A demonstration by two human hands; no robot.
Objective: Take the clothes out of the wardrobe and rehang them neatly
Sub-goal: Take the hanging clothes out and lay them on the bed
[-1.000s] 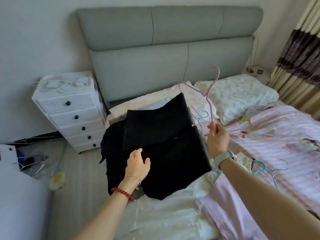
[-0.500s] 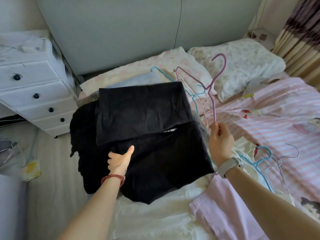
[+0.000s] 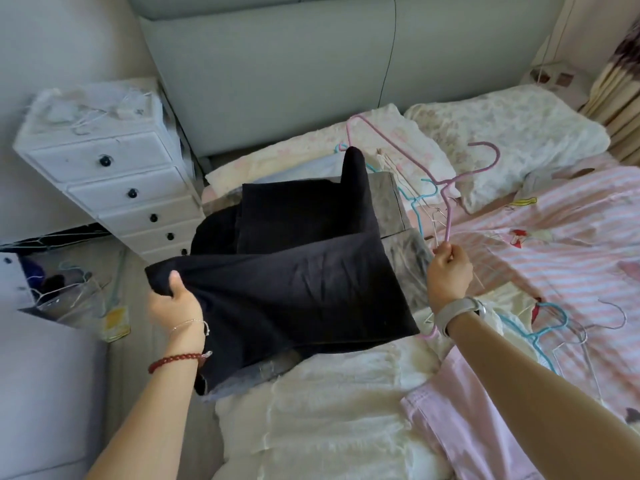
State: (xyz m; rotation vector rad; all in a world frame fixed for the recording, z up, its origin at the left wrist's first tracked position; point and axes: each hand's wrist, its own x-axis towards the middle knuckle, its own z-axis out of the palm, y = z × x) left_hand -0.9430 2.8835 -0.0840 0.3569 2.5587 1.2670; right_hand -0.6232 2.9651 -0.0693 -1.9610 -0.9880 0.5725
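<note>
Bedside: creased black garment (image 3: 298, 289), folded, left corner lifted.

A grey padded headboard (image 3: 294, 74) stands against a pale wall (image 3: 62, 39). Left of the headboard sits a white drawer unit (image 3: 114, 188) with dark knobs, on pale flooring (image 3: 135, 341). Right of the headboard hang striped curtains (image 3: 620, 91), lit by daylight.

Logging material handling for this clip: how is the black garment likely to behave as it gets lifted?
Probably floppy: the black garment sags and creases where the left hand grips its corner. Likely fairly heavy cloth, since its folds look thick.
</note>
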